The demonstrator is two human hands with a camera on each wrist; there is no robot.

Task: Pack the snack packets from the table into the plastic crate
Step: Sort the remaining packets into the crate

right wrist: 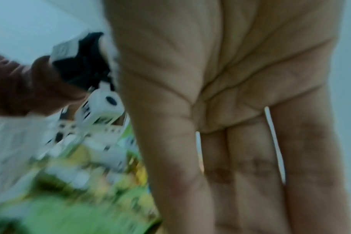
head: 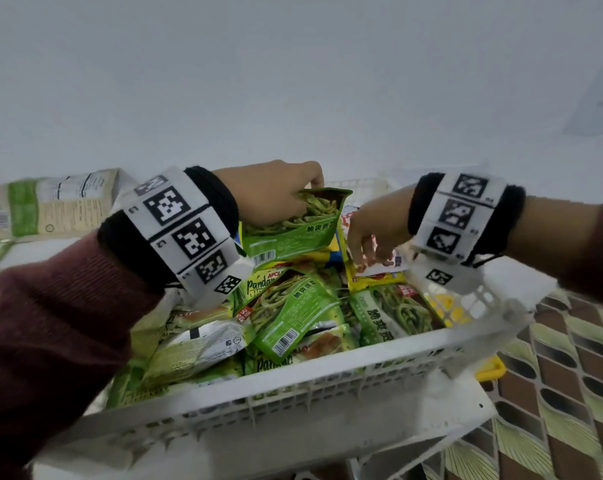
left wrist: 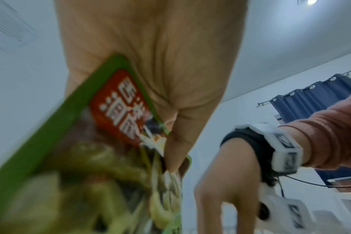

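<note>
Starting at the far left, a large pale packet (head: 55, 202) lies flat on the table (head: 26, 247), outside the white plastic crate (head: 293, 386) and, by my reading, not yet packed. The left hand (head: 276, 192) comes next: its fingers and thumb are curled round the top edge of a green snack packet (head: 300, 220), which stands tilted over the pile toward the crate's far side. In the left wrist view the thumb (left wrist: 180, 139) lies across the printed face of that packet (left wrist: 90, 158), near an upper corner. Below and nearer, more green packets (head: 293, 306) lie heaped at all angles and fill the crate almost to its rim. On the right, the right hand (head: 373, 230) reaches down among yellow and white packets (head: 373, 271). Its fingers hang nearly straight in the right wrist view, and I cannot tell whether the tips pinch anything.

These pouches look light, soft and glossy, so I judge them slippery and easily crumpled, with contents that could crush under a hard squeeze. The flat sealed edge at top or bottom seems the safest place to hold. With the heap this high, a packet laid on top may slide off toward the rim.
</note>
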